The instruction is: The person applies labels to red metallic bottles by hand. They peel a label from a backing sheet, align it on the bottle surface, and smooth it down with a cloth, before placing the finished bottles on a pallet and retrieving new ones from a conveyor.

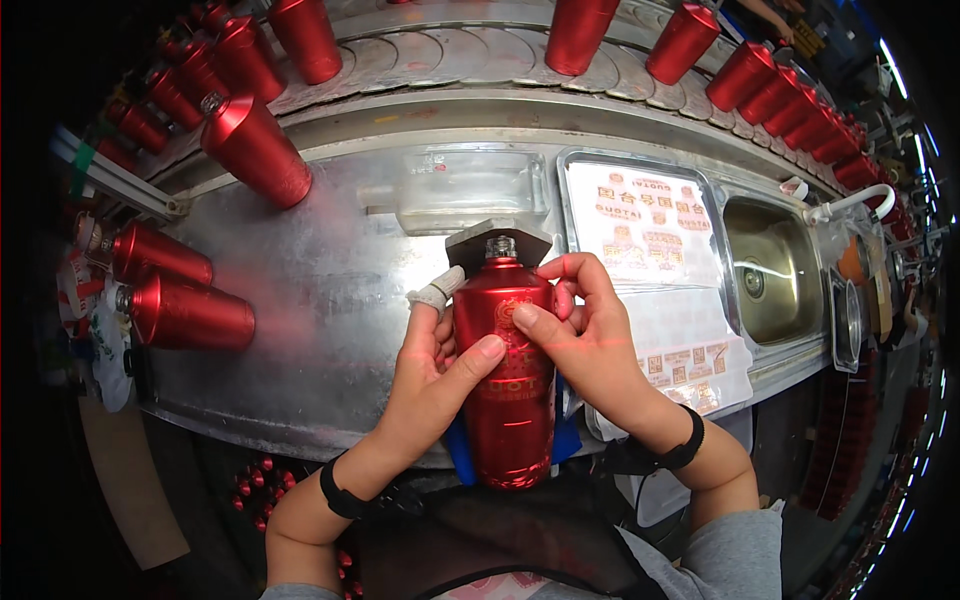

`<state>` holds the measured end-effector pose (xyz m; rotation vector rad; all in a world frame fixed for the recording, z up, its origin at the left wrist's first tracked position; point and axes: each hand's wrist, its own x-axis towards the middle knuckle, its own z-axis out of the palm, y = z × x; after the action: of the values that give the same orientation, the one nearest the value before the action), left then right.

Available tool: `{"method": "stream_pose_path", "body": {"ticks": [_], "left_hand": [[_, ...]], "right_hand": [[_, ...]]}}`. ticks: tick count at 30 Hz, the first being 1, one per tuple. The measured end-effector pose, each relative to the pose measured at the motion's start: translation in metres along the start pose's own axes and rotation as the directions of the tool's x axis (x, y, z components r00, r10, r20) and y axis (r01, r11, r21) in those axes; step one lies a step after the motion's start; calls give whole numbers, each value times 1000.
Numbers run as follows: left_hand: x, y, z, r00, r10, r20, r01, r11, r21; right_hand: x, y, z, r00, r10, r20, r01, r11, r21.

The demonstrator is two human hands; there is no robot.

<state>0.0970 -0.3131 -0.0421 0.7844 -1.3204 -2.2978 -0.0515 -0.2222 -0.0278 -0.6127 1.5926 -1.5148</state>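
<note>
A glossy red bottle (pixel 510 420) with a clear glass neck lies in front of me, neck pointing away, between a dark angular block (pixel 465 245) and a blue support (pixel 566 440). My left hand (pixel 425 375) grips its left side, thumb on the front; a whitish cover wraps one fingertip. From the right, my right hand (pixel 595 335) presses its thumb against the gold emblem near the shoulder, with its other fingers curled at the bottle's edge. A thin red light line crosses the bottle and hands. Whether a decal lies under my thumbs, I cannot tell.
Right of the bottle, a metal tray (pixel 715 250) holds wet sheets of gold-printed decals (pixel 640 220), beside a sink (pixel 765 290). A clear rectangular dish (pixel 470 195) sits behind. Loose red bottles (pixel 255 150) occupy the left; a conveyor (pixel 450 60) carries more along the back.
</note>
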Motion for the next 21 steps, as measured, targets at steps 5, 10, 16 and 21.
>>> {"method": "stream_pose_path", "body": {"ticks": [5, 10, 16, 21], "left_hand": [[5, -1, -2, 1000, 19, -8, -19, 1000, 17], [14, 5, 1, 999, 30, -25, -29, 998, 49], [18, 8, 7, 999, 18, -51, -14, 997, 82], [19, 7, 9, 999, 12, -41, -10, 999, 54]], "right_hand": [[2, -1, -7, 999, 39, 12, -39, 999, 20], [5, -3, -7, 998, 58, 11, -58, 998, -33], [9, -2, -10, 999, 49, 14, -47, 991, -127], [9, 4, -14, 999, 32, 37, -29, 997, -77]]}}
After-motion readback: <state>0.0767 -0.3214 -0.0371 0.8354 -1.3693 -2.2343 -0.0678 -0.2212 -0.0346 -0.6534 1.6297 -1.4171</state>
